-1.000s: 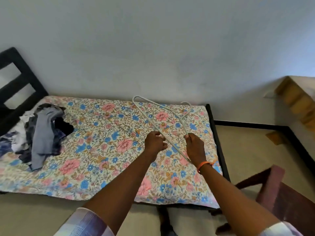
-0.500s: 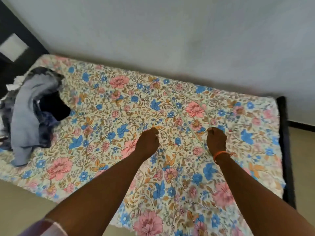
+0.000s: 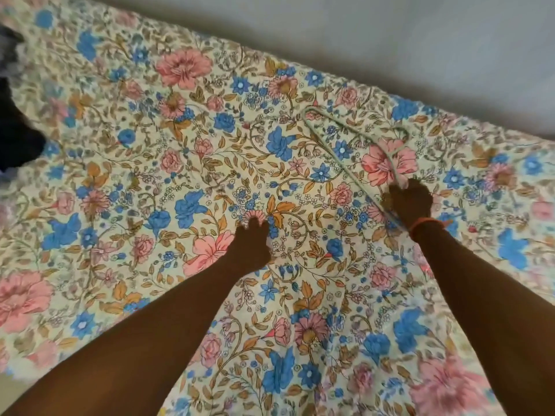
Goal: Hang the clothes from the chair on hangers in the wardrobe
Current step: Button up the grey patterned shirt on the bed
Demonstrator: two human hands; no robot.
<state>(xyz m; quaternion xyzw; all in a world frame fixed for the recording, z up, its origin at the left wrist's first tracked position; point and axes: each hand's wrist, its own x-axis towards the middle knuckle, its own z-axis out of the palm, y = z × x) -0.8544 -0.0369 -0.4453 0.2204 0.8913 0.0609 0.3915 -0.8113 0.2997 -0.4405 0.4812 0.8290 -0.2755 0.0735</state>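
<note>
Head view, looking down on a bed. The bed (image 3: 180,205) is covered by a floral sheet printed with pink, blue and orange flowers on a cream ground; a pale wall (image 3: 390,40) is seen beyond its far edge.

A thin pale hanger (image 3: 332,154) is laid flat on the sheet, right of centre, with one rounded corner pointed toward the wall and a second bend seen over a large pink flower. Its two wires converge at the right hand (image 3: 410,202), by which the hanger is gripped; the fingers are curled round the wire, and the knuckles are turned toward the camera. An orange band (image 3: 423,225) is worn at the right wrist.

The left hand (image 3: 252,243) is held over the sheet near the middle of the bed, well apart from the hanger. Its fingers are curled loosely downward with the tips at or on the fabric; nothing is seen held in it, and whether the sheet is pinched cannot be told.

A dark pile of clothes (image 3: 18,139) is cut off by the left edge of the view, lying on the bed well apart from both hands.
</note>
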